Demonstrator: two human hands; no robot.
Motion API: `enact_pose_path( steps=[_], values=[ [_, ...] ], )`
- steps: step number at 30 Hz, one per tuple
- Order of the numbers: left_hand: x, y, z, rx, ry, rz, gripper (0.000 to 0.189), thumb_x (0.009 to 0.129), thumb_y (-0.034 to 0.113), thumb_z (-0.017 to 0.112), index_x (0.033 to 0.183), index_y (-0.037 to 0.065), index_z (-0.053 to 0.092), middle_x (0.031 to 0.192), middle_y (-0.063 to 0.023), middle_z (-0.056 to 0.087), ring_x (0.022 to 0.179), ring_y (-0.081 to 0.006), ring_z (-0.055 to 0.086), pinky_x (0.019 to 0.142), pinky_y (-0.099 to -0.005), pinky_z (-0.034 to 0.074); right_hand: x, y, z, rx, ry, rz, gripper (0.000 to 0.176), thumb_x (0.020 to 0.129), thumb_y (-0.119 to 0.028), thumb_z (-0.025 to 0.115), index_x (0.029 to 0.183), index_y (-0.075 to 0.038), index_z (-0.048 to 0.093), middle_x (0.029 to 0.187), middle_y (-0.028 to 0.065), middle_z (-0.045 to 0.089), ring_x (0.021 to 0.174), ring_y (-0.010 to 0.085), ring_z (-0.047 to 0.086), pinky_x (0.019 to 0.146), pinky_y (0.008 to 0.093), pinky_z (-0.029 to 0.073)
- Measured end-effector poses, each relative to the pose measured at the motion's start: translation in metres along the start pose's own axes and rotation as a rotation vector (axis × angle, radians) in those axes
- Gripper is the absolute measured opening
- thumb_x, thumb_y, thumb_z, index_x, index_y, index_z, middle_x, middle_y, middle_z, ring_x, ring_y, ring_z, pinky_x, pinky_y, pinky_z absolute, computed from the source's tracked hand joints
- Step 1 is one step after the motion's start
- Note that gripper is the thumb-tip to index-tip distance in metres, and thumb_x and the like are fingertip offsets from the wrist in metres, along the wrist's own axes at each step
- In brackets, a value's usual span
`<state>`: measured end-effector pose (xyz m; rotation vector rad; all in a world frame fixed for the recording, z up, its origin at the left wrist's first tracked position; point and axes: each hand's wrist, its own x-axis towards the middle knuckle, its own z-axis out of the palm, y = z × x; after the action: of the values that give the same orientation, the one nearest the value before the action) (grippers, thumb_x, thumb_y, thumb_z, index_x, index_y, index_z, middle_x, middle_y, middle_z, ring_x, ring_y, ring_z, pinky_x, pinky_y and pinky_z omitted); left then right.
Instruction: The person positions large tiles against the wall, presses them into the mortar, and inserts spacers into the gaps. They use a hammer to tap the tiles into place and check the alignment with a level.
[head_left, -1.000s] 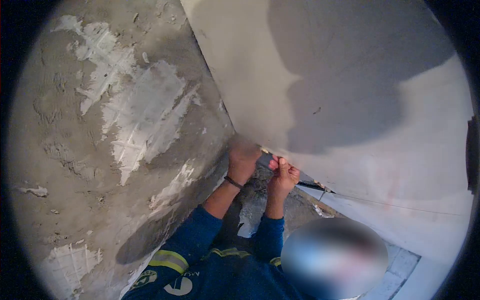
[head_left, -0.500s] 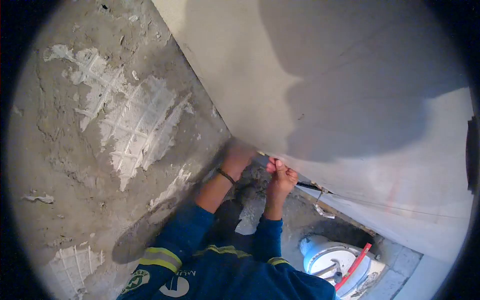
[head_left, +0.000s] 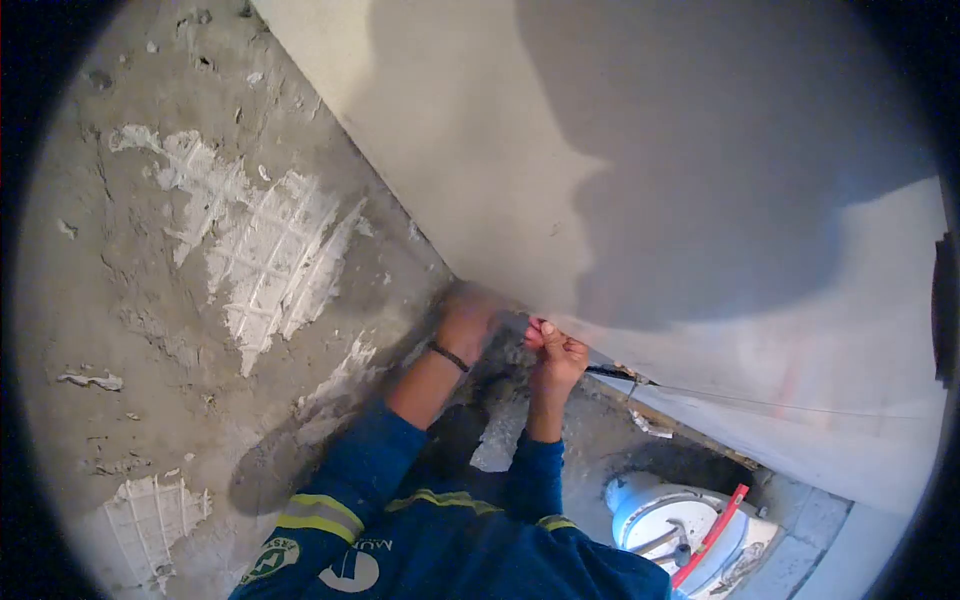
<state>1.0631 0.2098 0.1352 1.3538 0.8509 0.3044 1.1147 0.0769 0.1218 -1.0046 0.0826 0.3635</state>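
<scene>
Closest to me is the person's dark blue shirt (head_left: 450, 550), with yellow-and-grey bands and white lettering and badges. Both sleeved arms reach up into a corner. A dark beaded bracelet (head_left: 449, 355) circles the left wrist; the left hand (head_left: 468, 318) is a blur against the corner, and I cannot tell whether its grip is clenched or released. Just beside it, the right hand (head_left: 558, 360) is curled closed, thumb against the fingers, at the lower edge of the smooth surface. A flat, dark grey strip (head_left: 514, 322) shows between the hands, reaching the right fingertips; whether they pinch it, I cannot tell. The wall on the left (head_left: 120, 300) is rough grey-brown render, its pale ridged patches (head_left: 270, 250) crossed by grid lines. Right of the corner spreads a smooth, off-white surface (head_left: 460, 150) under a broad soft shadow. Below its edge, on the gritty grey floor (head_left: 600, 445), stands a round, pale blue and white container (head_left: 622, 515), a long red bar (head_left: 712, 540) lying slanted across it. Beyond are pale, flat slabs (head_left: 815, 520).
</scene>
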Motion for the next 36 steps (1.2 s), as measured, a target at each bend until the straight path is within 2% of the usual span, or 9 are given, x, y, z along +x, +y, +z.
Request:
enact_pose_path(
  steps=[4, 6, 10, 13, 15, 18, 24, 33, 36],
  values=[
    [-0.001, 0.014, 0.002, -0.114, 0.035, -0.161, 0.002, 0.082, 0.010, 0.061, 0.084, 0.010, 0.061, 0.076, 0.0011, 0.056, 0.067, -0.0098, 0.052, 0.057, -0.0262, 0.044, -0.003, -0.004, 0.003, 0.022, 0.025, 0.038, 0.018, 0.084, -0.010, 0.067, 0.092, 0.005, 0.065, 0.083, 0.0158, 0.069, 0.065, 0.0152, 0.066, 0.057, 0.0241, 0.053],
    [0.016, -0.033, -0.011, 0.192, -0.013, 0.175, 0.005, 0.082, 0.008, 0.062, 0.087, 0.008, 0.062, 0.082, 0.0000, 0.060, 0.072, -0.0101, 0.055, 0.061, -0.0265, 0.045, -0.004, -0.004, 0.002, 0.008, 0.036, 0.048, 0.018, 0.084, -0.011, 0.067, 0.091, 0.005, 0.065, 0.083, 0.0154, 0.069, 0.065, 0.0149, 0.066, 0.057, 0.0242, 0.053],
    [0.016, -0.052, -0.016, 0.118, 0.012, 0.377, 0.008, 0.081, 0.008, 0.065, 0.088, 0.006, 0.062, 0.086, -0.0020, 0.062, 0.076, -0.0117, 0.057, 0.063, -0.0260, 0.046, -0.004, -0.004, 0.001, 0.021, 0.023, 0.048, 0.019, 0.083, -0.013, 0.068, 0.092, 0.004, 0.066, 0.084, 0.0141, 0.069, 0.065, 0.0146, 0.066, 0.057, 0.0242, 0.053],
    [0.000, -0.022, -0.013, 0.195, -0.019, 0.306, 0.013, 0.082, 0.011, 0.067, 0.093, 0.007, 0.062, 0.089, -0.0019, 0.064, 0.080, -0.0141, 0.059, 0.066, -0.0265, 0.048, -0.002, -0.001, -0.002, 0.020, 0.001, 0.058, 0.019, 0.084, -0.013, 0.068, 0.092, 0.004, 0.066, 0.085, 0.0136, 0.069, 0.066, 0.0145, 0.066, 0.057, 0.0244, 0.053],
    [-0.025, 0.016, 0.001, -0.174, 0.093, -0.075, 0.016, 0.084, 0.016, 0.067, 0.097, 0.009, 0.061, 0.089, -0.0005, 0.064, 0.079, -0.0148, 0.059, 0.068, -0.0285, 0.049, -0.001, -0.001, -0.003, 0.014, -0.015, 0.059, 0.019, 0.084, -0.013, 0.068, 0.092, 0.004, 0.066, 0.085, 0.0136, 0.069, 0.066, 0.0147, 0.066, 0.058, 0.0246, 0.053],
    [-0.029, 0.017, -0.003, -0.215, 0.074, -0.264, 0.018, 0.084, 0.017, 0.068, 0.100, 0.011, 0.061, 0.090, 0.0006, 0.064, 0.079, -0.0148, 0.060, 0.067, -0.0305, 0.051, -0.001, -0.003, -0.004, -0.035, -0.009, 0.052, 0.020, 0.084, -0.014, 0.068, 0.092, 0.004, 0.065, 0.085, 0.0139, 0.069, 0.066, 0.0156, 0.066, 0.058, 0.0255, 0.053],
    [-0.010, -0.022, -0.012, -0.476, -0.032, -0.099, 0.012, 0.085, 0.008, 0.066, 0.096, 0.008, 0.061, 0.092, -0.0030, 0.065, 0.081, -0.0161, 0.063, 0.070, -0.0293, 0.054, -0.001, -0.005, 0.000, -0.048, 0.003, 0.069, 0.022, 0.084, -0.016, 0.069, 0.092, 0.004, 0.066, 0.086, 0.0149, 0.070, 0.066, 0.0162, 0.066, 0.058, 0.0255, 0.053],
    [-0.011, -0.037, -0.004, -0.418, 0.031, 0.058, 0.015, 0.086, 0.010, 0.065, 0.100, 0.005, 0.062, 0.098, -0.0049, 0.064, 0.093, -0.0155, 0.061, 0.082, -0.0337, 0.051, -0.005, -0.002, -0.004, -0.049, 0.014, 0.046, 0.023, 0.084, -0.016, 0.069, 0.091, 0.005, 0.065, 0.083, 0.0139, 0.069, 0.067, 0.0154, 0.065, 0.061, 0.0253, 0.053],
    [-0.007, -0.040, -0.009, -0.485, -0.056, -0.013, 0.018, 0.088, 0.013, 0.064, 0.105, 0.007, 0.062, 0.101, -0.0034, 0.064, 0.095, -0.0145, 0.059, 0.084, -0.0349, 0.050, 0.000, 0.002, -0.014, -0.231, -0.150, -0.081, 0.025, 0.088, -0.021, 0.059, 0.084, 0.002, 0.067, 0.077, 0.0108, 0.068, 0.065, 0.0150, 0.063, 0.059, 0.0281, 0.051]
  ],
)
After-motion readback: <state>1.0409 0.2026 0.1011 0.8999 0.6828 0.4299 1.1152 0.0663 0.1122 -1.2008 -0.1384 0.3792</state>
